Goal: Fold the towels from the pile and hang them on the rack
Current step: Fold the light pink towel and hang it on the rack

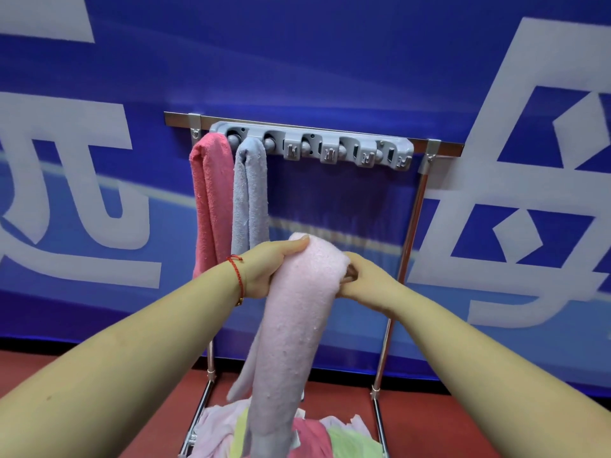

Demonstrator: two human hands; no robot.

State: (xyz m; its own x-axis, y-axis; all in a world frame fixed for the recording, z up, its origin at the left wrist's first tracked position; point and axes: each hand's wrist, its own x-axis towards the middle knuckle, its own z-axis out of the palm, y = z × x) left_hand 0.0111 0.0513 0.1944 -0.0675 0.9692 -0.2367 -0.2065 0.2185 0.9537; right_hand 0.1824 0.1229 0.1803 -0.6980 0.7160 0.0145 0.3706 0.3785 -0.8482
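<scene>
Light pink towel (297, 312) is folded lengthwise into a narrow strip and held up at its bend, in front of and below the grey clip bar (312, 145); long tail hangs straight down to the pile (291, 434) at the rack's foot. Left hand (264, 269) grips the bend from the left, thumb on top of the fold, fingers curled round it; looks like that keeps the fold from opening. Right hand (367, 280) pinches the right edge of the bend, fingers (350, 274) curled into the cloth. Probably both hands on the fold because terry is floppy: one grip and the layers would slip apart. Held by the bend so the doubled middle can go over or into a holder, tails hanging even. On the bar, dark pink towel (211, 200) hangs at the left end, grey towel (249, 196) just right of it, both draped the same way, so filling goes left to right. Next free holder (272, 143) is just right of the grey towel, above the held bend. Judgement: third towel, fold done, hang not yet done. Rack (411, 226) is a chrome frame carrying the bar, set against a blue banner (330, 61). Pile below the bar has pink, yellow-green and pale towels, so plenty left.
</scene>
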